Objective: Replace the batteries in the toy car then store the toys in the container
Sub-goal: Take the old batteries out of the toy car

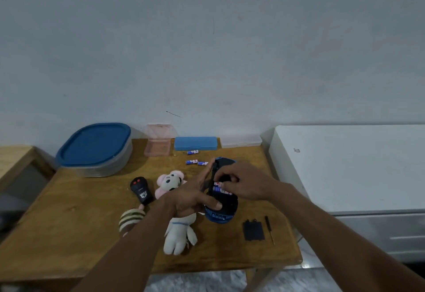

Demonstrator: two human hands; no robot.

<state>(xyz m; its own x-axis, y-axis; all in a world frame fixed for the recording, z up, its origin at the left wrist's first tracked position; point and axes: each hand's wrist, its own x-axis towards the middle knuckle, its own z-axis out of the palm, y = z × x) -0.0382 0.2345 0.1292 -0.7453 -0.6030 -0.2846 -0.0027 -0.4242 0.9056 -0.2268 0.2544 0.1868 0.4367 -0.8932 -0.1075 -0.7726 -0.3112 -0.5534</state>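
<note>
Toy car (226,211) held belly-up on the worktop (76,218).
Gripped at its near side by the left hand (193,197); right hand (243,182) pinching batteries (219,188) in its bay. Lidded container (95,150) far left of the car.

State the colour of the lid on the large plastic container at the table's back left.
Blue; the large plastic container's lid shows clearly in the head view.

Home room: small wooden table (69,222) against plain wall, plush toys (177,234), white drawer cabinet (345,165).
</note>
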